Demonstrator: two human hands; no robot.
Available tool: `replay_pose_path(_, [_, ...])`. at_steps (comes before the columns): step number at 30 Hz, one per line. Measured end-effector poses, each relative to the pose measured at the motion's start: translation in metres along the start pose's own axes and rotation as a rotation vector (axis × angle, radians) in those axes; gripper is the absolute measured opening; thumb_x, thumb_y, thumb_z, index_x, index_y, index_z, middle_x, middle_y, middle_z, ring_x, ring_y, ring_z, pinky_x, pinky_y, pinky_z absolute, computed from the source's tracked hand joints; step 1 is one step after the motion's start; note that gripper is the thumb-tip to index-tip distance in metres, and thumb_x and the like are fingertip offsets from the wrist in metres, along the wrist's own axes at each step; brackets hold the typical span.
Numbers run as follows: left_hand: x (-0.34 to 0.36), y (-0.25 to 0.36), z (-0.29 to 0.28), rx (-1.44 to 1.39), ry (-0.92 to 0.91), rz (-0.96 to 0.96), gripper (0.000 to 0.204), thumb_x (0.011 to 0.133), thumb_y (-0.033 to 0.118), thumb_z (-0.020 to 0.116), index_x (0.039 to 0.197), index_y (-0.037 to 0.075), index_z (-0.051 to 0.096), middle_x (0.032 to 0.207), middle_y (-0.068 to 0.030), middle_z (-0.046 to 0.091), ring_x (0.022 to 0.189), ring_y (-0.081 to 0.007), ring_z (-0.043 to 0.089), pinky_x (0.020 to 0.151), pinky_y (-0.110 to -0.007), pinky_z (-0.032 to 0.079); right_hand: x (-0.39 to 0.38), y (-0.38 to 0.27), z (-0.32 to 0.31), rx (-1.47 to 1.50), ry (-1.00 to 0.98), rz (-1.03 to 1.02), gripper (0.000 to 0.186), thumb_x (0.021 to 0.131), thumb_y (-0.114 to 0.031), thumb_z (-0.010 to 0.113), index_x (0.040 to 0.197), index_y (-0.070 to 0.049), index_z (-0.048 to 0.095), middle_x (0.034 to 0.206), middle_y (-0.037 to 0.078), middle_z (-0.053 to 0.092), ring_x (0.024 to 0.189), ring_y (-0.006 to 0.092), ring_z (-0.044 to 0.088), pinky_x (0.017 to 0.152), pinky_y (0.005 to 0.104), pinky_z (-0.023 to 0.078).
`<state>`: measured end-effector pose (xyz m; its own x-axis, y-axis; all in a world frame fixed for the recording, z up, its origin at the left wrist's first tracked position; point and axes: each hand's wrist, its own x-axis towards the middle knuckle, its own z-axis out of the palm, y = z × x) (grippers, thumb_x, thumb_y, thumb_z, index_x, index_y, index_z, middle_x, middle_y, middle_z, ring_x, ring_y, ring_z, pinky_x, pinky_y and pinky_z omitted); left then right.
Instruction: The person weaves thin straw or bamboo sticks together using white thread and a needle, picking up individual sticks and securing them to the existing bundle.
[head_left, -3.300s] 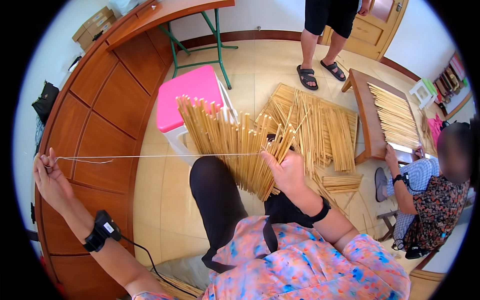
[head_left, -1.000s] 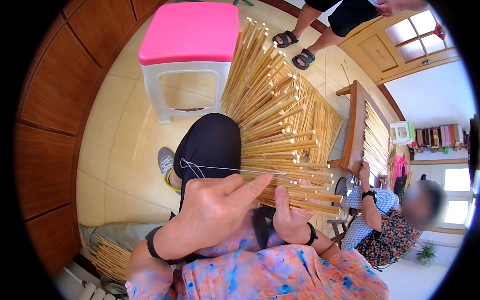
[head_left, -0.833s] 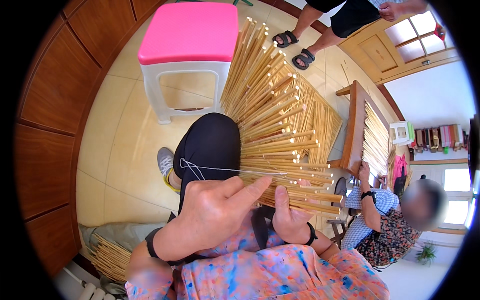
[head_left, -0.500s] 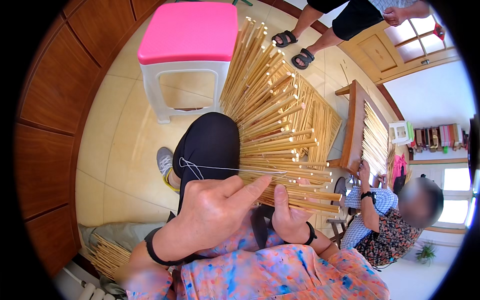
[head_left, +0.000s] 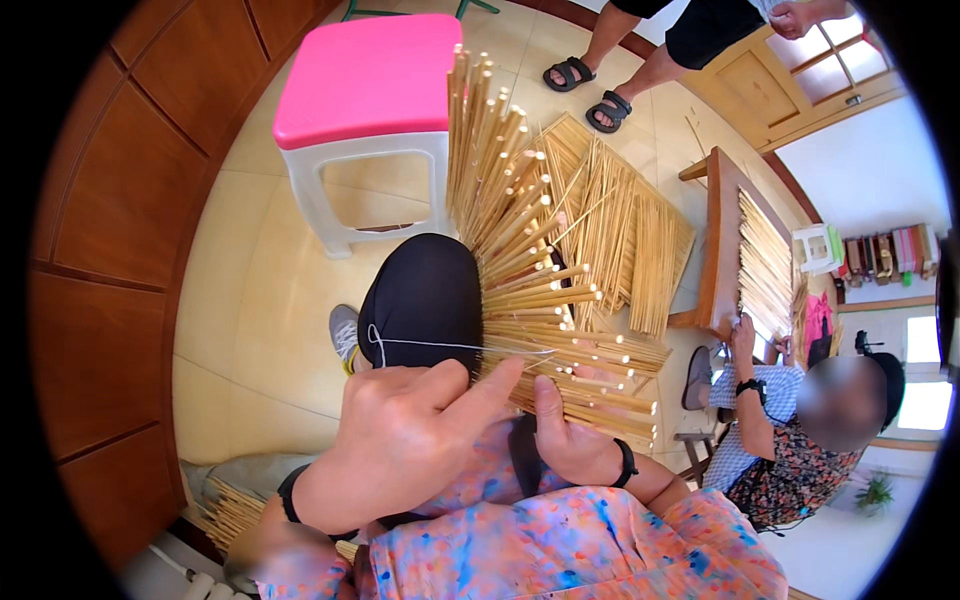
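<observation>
A fan-shaped row of pale straw-coloured stalks [head_left: 540, 300] spreads over my dark-clad knee, cut ends pointing away and right. My right hand [head_left: 572, 445] grips the nearest stalks, its thumb on top and its other fingers mostly hidden behind them. My left hand [head_left: 415, 430] is at the near base of the fan. Its index finger lies against the stalks and the other fingers are curled; what they hold is hidden. A white thread [head_left: 425, 345] makes a small loop on the knee and runs across the stalks, just beyond my left index finger.
A pink-topped white stool [head_left: 365, 80] stands front left. Flat stalk mats [head_left: 625, 220] lie beyond the fan. On the right, a seated co-worker [head_left: 755, 400] handles stalks at a wooden table [head_left: 715, 250]. Another person's sandalled feet [head_left: 590, 90] are at the back. More stalks [head_left: 235, 515] lie lower left.
The view has shifted, and the far part of the fan appears farther left, uncovering more of the mats. The thread loop on my knee is smaller. Both hands keep nearly the same pose.
</observation>
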<state>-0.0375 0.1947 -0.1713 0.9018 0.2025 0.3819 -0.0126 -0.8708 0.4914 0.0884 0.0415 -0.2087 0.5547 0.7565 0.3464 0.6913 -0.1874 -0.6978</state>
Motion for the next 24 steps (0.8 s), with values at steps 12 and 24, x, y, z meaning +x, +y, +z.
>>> replay_pose_path(12, [0.003,0.006,-0.001,-0.070,-0.058,-0.135,0.044,0.061,-0.005,0.068,0.104,0.004,0.070,0.055,-0.0043,0.041,0.042,-0.0169,0.044,0.040,-0.031,0.036,0.009,0.016,0.021,0.307,0.312,-0.194,0.045,0.069,-0.009,0.075,0.111,0.003,0.064,0.099,0.022,0.065,0.081,0.0330,0.068,0.070,0.0321,0.056])
replay_pose_path(24, [-0.003,0.020,0.003,0.057,0.016,-0.219,0.037,0.066,-0.005,0.064,0.102,0.003,0.069,0.064,-0.0092,0.058,0.048,-0.0216,0.055,0.045,-0.030,0.043,0.015,0.030,0.016,0.525,0.155,-0.199,0.072,0.051,-0.016,0.076,0.121,-0.006,0.060,0.111,0.016,0.060,0.092,0.0326,0.062,0.077,0.0377,0.053])
